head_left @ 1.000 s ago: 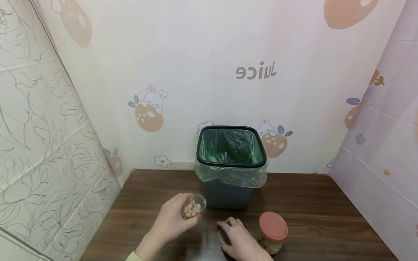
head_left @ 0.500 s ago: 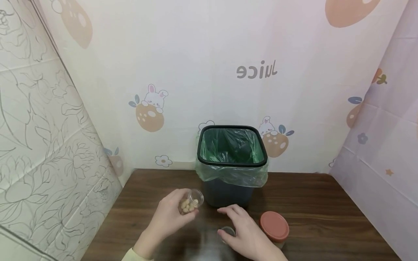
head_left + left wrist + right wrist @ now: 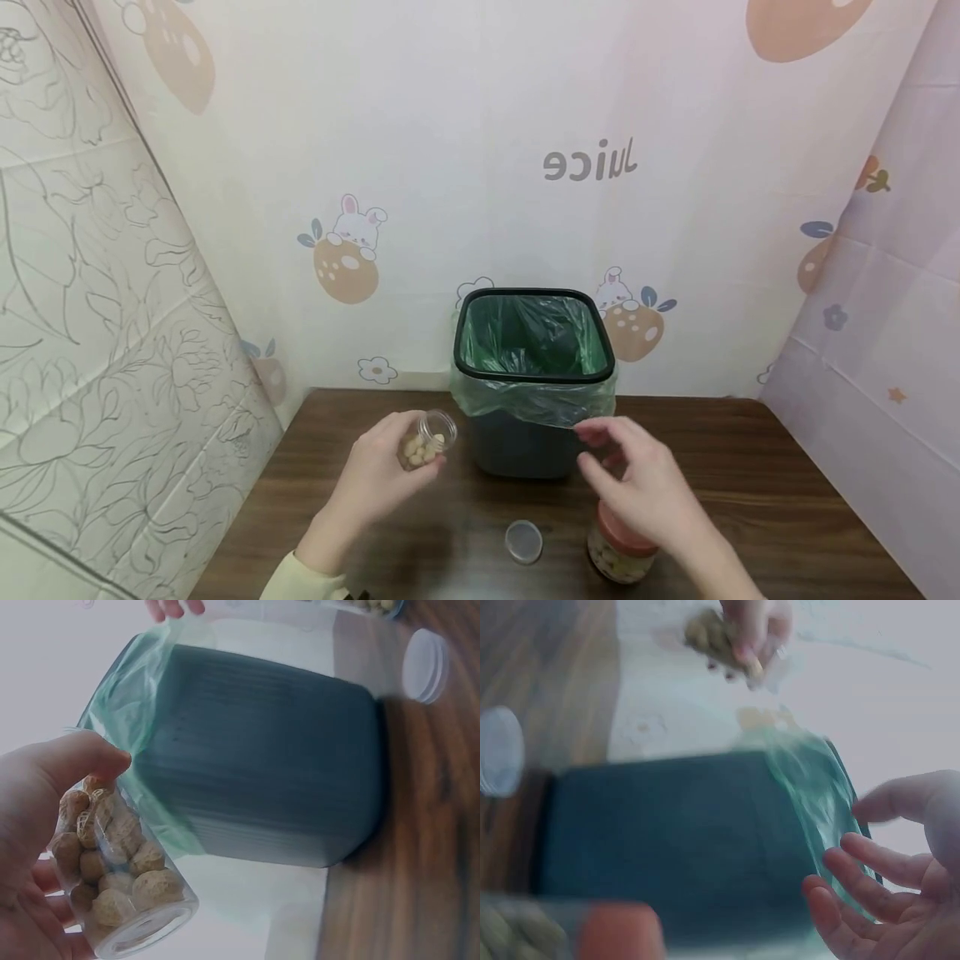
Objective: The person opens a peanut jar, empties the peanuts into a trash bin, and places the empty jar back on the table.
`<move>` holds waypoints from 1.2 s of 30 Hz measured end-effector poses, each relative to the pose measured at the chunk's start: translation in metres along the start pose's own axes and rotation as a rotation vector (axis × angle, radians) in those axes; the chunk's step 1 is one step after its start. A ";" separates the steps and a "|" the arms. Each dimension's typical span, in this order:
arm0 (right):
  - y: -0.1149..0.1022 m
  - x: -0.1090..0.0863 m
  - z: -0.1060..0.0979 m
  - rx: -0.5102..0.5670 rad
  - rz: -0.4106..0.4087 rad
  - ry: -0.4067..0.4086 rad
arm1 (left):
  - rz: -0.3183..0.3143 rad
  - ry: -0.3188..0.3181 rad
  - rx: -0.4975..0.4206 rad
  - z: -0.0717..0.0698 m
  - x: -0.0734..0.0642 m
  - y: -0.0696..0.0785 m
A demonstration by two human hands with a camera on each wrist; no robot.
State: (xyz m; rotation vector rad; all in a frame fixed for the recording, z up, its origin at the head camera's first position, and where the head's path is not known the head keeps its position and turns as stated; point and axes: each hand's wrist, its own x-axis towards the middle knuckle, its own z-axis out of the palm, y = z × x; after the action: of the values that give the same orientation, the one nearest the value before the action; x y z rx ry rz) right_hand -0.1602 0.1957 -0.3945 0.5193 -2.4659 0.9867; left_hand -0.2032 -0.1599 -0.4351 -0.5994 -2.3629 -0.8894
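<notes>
My left hand (image 3: 367, 475) grips a small clear jar (image 3: 420, 450), tilted and uncapped, left of the bin. In the left wrist view, the peanuts (image 3: 120, 859) inside look to be in their shells. My right hand (image 3: 648, 479) hovers over the jar with the red lid (image 3: 621, 533), holding nothing; its fingers are spread and loosely bent in the right wrist view. Those fingertips come near the green bag of the bin; whether they touch it I cannot tell. A clear round lid (image 3: 523, 542) lies flat on the table between the hands.
A dark bin (image 3: 517, 450) with a black rim stands at the table's back, its green liner (image 3: 536, 404) folded over the outside. Patterned cloth walls (image 3: 465, 167) enclose the wooden table (image 3: 360, 408) at the back and sides.
My right hand has let go of the clear lid, leaving it on the table, and has moved up and to the right. The left hand has shifted slightly up and left with its jar.
</notes>
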 end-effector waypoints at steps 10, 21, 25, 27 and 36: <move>0.026 0.037 -0.033 -0.006 0.190 0.082 | 0.014 0.031 0.018 -0.016 0.026 -0.003; 0.043 0.087 -0.031 0.058 0.191 0.003 | 0.020 0.012 0.042 -0.020 0.045 -0.003; 0.048 0.105 -0.029 0.052 0.228 -0.057 | 0.013 -0.007 0.055 -0.019 0.052 -0.002; 0.050 0.114 -0.028 0.060 0.258 -0.078 | 0.012 -0.005 0.059 -0.017 0.055 -0.002; 0.046 0.145 -0.029 0.146 0.392 -0.185 | 0.017 0.017 0.068 -0.016 0.065 -0.006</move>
State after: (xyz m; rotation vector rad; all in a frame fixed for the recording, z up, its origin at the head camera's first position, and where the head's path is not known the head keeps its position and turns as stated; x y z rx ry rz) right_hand -0.2967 0.2212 -0.3256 0.1767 -2.7388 1.3306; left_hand -0.2505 -0.1614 -0.3875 -0.5812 -2.3590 -0.8000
